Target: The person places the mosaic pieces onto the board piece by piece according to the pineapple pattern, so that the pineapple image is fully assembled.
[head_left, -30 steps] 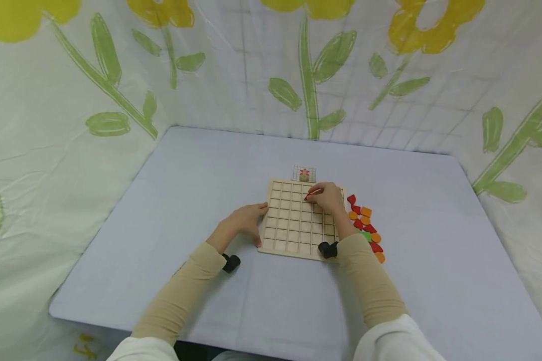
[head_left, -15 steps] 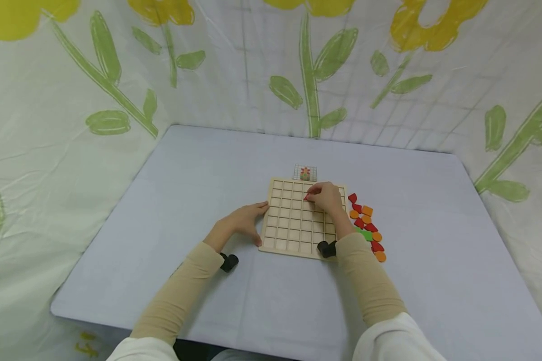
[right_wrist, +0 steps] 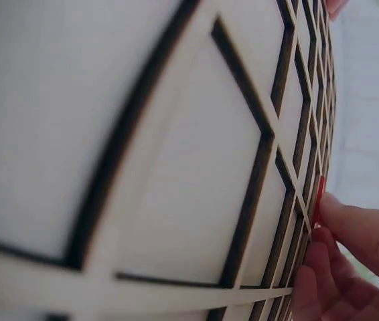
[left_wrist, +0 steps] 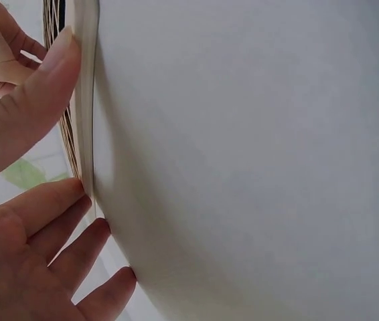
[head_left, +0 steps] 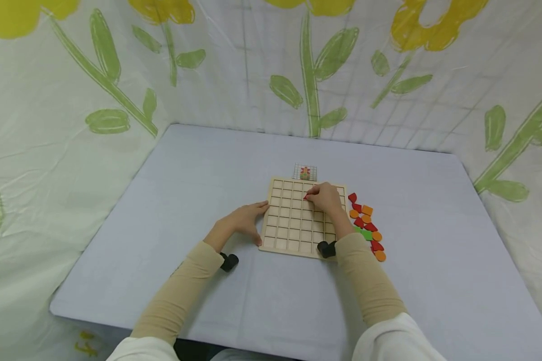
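Observation:
A square wooden grid board (head_left: pixel 283 220) lies on the table. My right hand (head_left: pixel 326 196) is over its upper right part and pinches a small red piece (head_left: pixel 305 197) between thumb and fingers, at a cell near the far side. In the right wrist view that red piece (right_wrist: pixel 319 197) stands edge-on at the grid, against the thumb tip. My left hand (head_left: pixel 244 219) touches the board's left edge, its thumb at the near corner and its fingers farther up. The left wrist view shows those fingers (left_wrist: pixel 82 247) spread and nearly straight along the board's side.
A small picture card (head_left: pixel 304 172) with a gridded flower design lies just beyond the board's far edge. Right of the board are several loose pieces: red ones (head_left: pixel 371 227), orange rounds (head_left: pixel 380 255), an orange square (head_left: pixel 367 210) and green ones (head_left: pixel 366 234). The white table (head_left: pixel 162 200) surrounds them.

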`<move>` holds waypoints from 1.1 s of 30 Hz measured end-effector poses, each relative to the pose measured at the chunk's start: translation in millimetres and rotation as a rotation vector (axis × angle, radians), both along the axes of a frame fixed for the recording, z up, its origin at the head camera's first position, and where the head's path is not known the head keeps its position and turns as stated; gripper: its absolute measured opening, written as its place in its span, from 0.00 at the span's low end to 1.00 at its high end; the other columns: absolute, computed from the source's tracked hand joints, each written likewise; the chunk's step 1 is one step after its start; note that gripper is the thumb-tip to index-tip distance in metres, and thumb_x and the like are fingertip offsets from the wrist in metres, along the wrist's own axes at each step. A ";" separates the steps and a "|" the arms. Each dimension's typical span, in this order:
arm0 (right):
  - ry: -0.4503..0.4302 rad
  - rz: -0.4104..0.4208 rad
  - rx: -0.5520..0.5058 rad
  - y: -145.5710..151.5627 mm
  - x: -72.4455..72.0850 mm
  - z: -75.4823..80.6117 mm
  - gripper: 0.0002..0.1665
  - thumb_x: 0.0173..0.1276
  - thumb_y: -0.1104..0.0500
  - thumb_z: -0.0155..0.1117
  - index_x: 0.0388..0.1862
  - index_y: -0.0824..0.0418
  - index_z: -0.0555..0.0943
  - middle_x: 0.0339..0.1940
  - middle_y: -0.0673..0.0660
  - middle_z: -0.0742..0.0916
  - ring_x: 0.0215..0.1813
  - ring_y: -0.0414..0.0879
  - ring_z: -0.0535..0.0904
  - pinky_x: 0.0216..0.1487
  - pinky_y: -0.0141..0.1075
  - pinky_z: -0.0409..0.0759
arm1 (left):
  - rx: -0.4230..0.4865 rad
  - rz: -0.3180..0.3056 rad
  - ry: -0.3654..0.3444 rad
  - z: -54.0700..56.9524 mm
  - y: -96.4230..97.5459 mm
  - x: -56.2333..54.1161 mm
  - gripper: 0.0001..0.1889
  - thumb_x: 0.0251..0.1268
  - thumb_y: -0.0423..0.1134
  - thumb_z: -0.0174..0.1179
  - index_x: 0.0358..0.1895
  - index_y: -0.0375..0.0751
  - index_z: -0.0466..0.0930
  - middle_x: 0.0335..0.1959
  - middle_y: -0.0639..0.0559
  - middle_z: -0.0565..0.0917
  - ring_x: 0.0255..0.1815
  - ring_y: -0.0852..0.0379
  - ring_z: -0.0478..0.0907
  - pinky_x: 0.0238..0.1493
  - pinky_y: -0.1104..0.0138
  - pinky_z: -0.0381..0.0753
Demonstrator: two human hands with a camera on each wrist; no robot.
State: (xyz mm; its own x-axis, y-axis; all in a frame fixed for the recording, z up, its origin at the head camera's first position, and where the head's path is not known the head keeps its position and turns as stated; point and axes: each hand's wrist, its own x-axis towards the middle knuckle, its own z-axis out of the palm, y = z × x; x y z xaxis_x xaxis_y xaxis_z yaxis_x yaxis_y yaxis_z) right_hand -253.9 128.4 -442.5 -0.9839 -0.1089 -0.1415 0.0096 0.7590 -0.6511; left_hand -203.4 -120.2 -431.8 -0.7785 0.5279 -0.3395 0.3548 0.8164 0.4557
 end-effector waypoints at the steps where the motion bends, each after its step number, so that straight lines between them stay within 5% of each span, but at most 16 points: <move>1: -0.006 0.005 0.001 0.4 0.0 0.2 0.14 0.71 0.59 0.61 0.48 0.67 0.85 0.48 0.65 0.85 0.50 0.59 0.79 0.51 0.49 0.78 | 0.003 -0.001 0.001 -0.4 0.0 -0.1 0.56 0.42 0.41 0.79 0.75 0.31 0.53 0.77 0.42 0.53 0.75 0.41 0.53 0.72 0.51 0.57; 16: 0.012 0.078 0.022 12.2 0.2 5.8 0.17 0.68 0.59 0.63 0.53 0.67 0.83 0.46 0.64 0.85 0.48 0.58 0.79 0.49 0.48 0.78 | 0.006 0.010 -0.010 -0.3 0.9 -0.6 0.56 0.42 0.40 0.79 0.75 0.31 0.54 0.77 0.43 0.53 0.76 0.41 0.52 0.72 0.51 0.56; 24: 0.059 0.030 0.079 64.4 -0.9 21.4 0.18 0.73 0.66 0.52 0.57 0.71 0.79 0.56 0.72 0.80 0.57 0.66 0.75 0.55 0.55 0.76 | 0.010 0.013 -0.011 -0.5 0.9 -0.1 0.56 0.42 0.40 0.78 0.75 0.32 0.53 0.77 0.43 0.53 0.76 0.42 0.52 0.73 0.50 0.54; 29: -0.025 0.082 0.117 97.7 -3.1 20.9 0.22 0.69 0.72 0.47 0.61 0.72 0.76 0.61 0.76 0.75 0.63 0.69 0.68 0.59 0.57 0.73 | -0.001 0.016 -0.023 -1.8 -1.3 -0.4 0.56 0.42 0.41 0.78 0.75 0.33 0.53 0.78 0.44 0.52 0.76 0.43 0.51 0.73 0.51 0.53; 33: -0.055 0.117 0.146 110.4 -4.3 16.7 0.23 0.66 0.73 0.49 0.59 0.71 0.77 0.58 0.75 0.76 0.58 0.67 0.70 0.58 0.56 0.74 | 0.007 0.015 -0.027 -3.3 -1.6 -1.2 0.56 0.43 0.41 0.78 0.75 0.34 0.53 0.78 0.45 0.52 0.76 0.42 0.51 0.73 0.52 0.54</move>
State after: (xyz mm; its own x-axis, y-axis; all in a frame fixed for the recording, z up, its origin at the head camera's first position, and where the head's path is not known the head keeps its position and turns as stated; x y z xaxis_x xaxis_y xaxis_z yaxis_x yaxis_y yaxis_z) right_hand -258.2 238.7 -425.8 -0.9562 -0.1962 -0.2170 -0.0516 0.8433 -0.5349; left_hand -204.6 -121.8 -435.1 -0.7770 0.5185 -0.3570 0.3299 0.8183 0.4707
